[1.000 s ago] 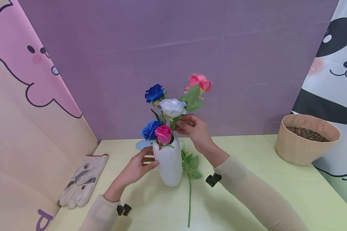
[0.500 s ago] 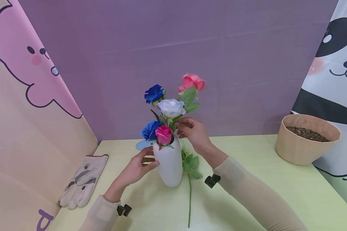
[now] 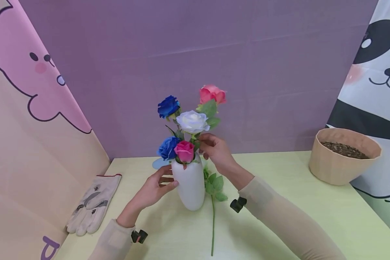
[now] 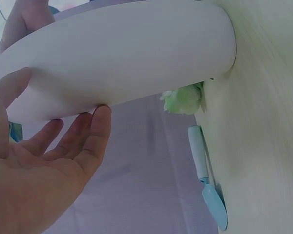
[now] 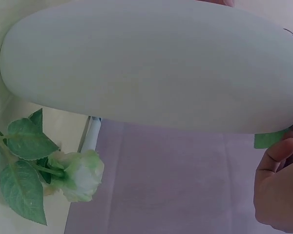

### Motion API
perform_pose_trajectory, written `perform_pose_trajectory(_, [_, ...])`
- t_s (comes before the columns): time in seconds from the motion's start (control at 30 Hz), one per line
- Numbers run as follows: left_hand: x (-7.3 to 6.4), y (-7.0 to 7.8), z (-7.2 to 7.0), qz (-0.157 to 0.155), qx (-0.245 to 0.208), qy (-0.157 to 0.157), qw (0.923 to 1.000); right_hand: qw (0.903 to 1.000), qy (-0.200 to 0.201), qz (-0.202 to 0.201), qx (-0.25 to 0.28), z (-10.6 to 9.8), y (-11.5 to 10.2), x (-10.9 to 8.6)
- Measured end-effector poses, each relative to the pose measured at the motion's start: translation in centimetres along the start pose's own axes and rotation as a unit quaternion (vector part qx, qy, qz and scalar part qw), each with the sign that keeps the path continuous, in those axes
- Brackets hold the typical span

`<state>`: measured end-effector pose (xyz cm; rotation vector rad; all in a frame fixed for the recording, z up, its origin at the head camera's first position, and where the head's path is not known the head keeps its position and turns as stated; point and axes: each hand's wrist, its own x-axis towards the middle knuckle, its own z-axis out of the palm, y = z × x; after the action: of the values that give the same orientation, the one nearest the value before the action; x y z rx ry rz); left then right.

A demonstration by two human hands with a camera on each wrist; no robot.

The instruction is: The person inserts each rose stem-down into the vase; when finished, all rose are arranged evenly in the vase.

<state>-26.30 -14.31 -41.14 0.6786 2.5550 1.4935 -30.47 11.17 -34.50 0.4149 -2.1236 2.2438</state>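
Note:
A white vase (image 3: 190, 187) stands on the table, tilted slightly in the head view. My left hand (image 3: 154, 187) holds its left side, thumb in front and fingertips along the wall. At the mouth, my right hand (image 3: 218, 153) pinches the leafy stem of the coral-pink rose (image 3: 212, 94); the fingertips are partly hidden by leaves. Around that stem rise a pale white rose (image 3: 192, 122), a dark blue rose (image 3: 168, 107), a lower blue rose (image 3: 168, 148) and a magenta rose (image 3: 184, 151). The stem ends inside the vase are hidden.
Behind the vase's right side lies a whitish-green rose (image 5: 83, 178), its stem (image 3: 212, 224) pointing to the front. A light blue trowel (image 4: 215, 207) lies behind the vase. Work gloves (image 3: 94, 204) rest at left, a beige pot (image 3: 328, 162) of dark soil at right.
The coral-pink rose has shifted left and slightly down with my right hand, closer to the other blooms. The upper blue rose has nudged left. My left hand stays on the vase.

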Motion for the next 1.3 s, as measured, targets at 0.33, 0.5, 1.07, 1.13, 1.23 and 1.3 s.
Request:
perform_pose_trajectory(0.33, [0.08, 0.29, -0.10, 0.005, 0.000, -0.002, 1.0000, 0.9994, -0.010, -0.023, 0.023, -0.24, -0.27, 0.17])
perform_pose_trajectory(0.5, [0.13, 0.30, -0.13, 0.006, -0.003, -0.005, 1.0000, 0.9995, -0.001, -0.025, 0.017, -0.20, -0.39, 0.37])
perform_pose_trajectory(1.07, [0.24, -0.25, -0.08, -0.006, 0.000, -0.005, 1.0000, 0.9976, -0.038, 0.008, -0.057, 0.10, 0.25, 0.72])
perform_pose_trajectory(1.13, [0.27, -0.26, -0.07, -0.004, 0.000, -0.004, 1.0000, 0.9976, -0.044, 0.006, -0.053, 0.02, 0.27, 0.73])
perform_pose_trajectory(1.23, [0.29, -0.22, -0.06, -0.003, -0.003, -0.007, 1.0000, 0.9979, -0.051, 0.004, -0.040, -0.13, 0.17, 0.62])
perform_pose_trajectory(1.3, [0.29, -0.15, -0.04, -0.002, -0.004, -0.008, 1.0000, 0.9980, -0.056, 0.004, -0.031, -0.21, 0.11, 0.54])
